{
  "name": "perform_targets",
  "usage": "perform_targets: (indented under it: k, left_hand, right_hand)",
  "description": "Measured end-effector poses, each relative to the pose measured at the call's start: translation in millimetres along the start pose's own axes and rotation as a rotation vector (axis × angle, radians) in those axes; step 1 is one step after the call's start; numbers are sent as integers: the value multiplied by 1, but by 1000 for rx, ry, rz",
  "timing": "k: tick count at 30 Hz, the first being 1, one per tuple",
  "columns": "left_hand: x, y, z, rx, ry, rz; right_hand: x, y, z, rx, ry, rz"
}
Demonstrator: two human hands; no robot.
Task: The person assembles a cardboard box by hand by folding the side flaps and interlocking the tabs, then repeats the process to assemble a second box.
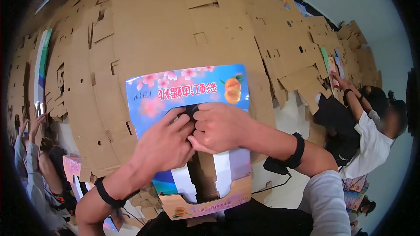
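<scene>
In front of me is a peach carton (187,88), printed blue with pink blossoms and orange peaches; its lettering appears upside down. Brown cardboard shows through the gap between its white side flaps, and the near end panel stands at my lap. My left hand (169,142) is closed, with curled fingers at the middle of the carton's top panel. Against it, knuckles up, my right hand (222,126) is closed too. Something small and dark (190,111) shows between the fingertips, its shape mostly covered by them.
Flattened cardboard sheets (157,26) with cut slots cover the floor ahead. To the left, another person's hands (36,124) hold a long printed strip (41,74). On the right a seated person (372,144) reaches toward printed pieces (332,67). A pink carton (72,166) lies lower left.
</scene>
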State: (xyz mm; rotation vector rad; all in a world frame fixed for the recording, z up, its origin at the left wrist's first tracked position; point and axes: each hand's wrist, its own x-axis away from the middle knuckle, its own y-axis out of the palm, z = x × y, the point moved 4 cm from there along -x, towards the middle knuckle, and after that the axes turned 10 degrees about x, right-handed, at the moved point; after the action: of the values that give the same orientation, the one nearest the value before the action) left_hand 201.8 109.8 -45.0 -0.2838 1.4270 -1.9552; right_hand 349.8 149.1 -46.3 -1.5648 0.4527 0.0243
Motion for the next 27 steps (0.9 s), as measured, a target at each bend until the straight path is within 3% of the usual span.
perform_targets:
  k: [4, 8, 11, 17, 20, 24, 27]
  left_hand:
    - [2, -9, 4, 6, -20, -37]
    - [16, -32, 5, 59, 27, 99]
    - [44, -42, 1, 43, 26, 209]
    - [52, -74, -16, 43, -162, 150]
    - [44, -69, -43, 140, -231, -47]
    - [67, -25, -76, 22, -338, -188]
    - [83, 3, -81, -129, -295, -146]
  right_hand:
    - [1, -10, -11, 29, 3, 55]
    - [21, -17, -41, -103, -19, 106]
    - [35, -14, -45, -50, -17, -9]
    - [61, -74, -2, 152, 162, 49]
    - [97, -89, 29, 331, 398, -84]
    - [206, -66, 66, 656, 659, -448]
    - [282, -70, 52, 348, 1269, -385]
